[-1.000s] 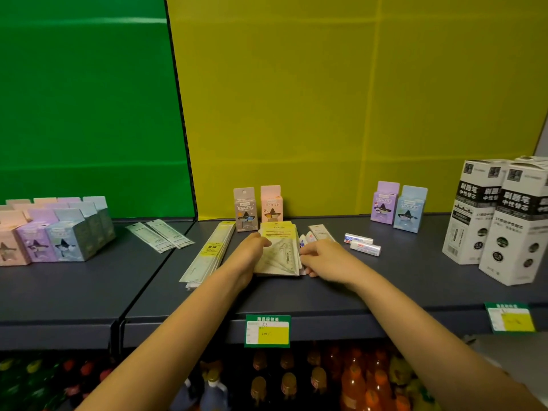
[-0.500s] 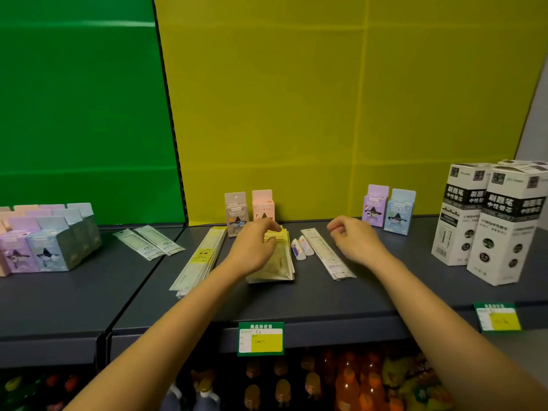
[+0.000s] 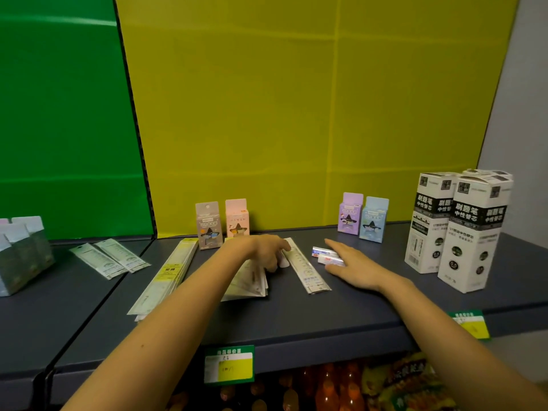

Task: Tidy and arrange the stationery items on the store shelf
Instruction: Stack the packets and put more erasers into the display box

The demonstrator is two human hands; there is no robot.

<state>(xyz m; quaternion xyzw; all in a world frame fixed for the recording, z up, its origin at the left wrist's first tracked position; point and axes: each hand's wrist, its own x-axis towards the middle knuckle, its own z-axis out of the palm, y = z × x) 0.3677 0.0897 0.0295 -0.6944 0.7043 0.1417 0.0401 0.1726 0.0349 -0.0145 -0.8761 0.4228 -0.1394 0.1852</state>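
On the grey shelf (image 3: pixel 296 318) lies a stack of flat set-square packs (image 3: pixel 249 284). My left hand (image 3: pixel 264 250) lies over the stack's far end, its fingers curled down over a small white eraser (image 3: pixel 283 261) beside the stack. A white ruler pack (image 3: pixel 308 269) lies just right of that eraser. To the right, my right hand (image 3: pixel 354 266) lies flat, palm down, with straight fingers. It touches two small white erasers (image 3: pixel 324 255) with blue and red print.
Long yellow-labelled ruler packs (image 3: pixel 166 277) and two pale green packs (image 3: pixel 111 258) lie to the left. Small pastel boxes (image 3: pixel 208 225) (image 3: pixel 363 216) stand at the back wall. Tall black-and-white refill boxes (image 3: pixel 458 229) stand right, pastel boxes (image 3: pixel 20 253) far left. Price tags (image 3: pixel 229 364) hang on the shelf's front edge.
My left hand slid right from the top of the stack onto the small eraser. My right hand moved right and lowered flat onto the two erasers. The view turned slightly.
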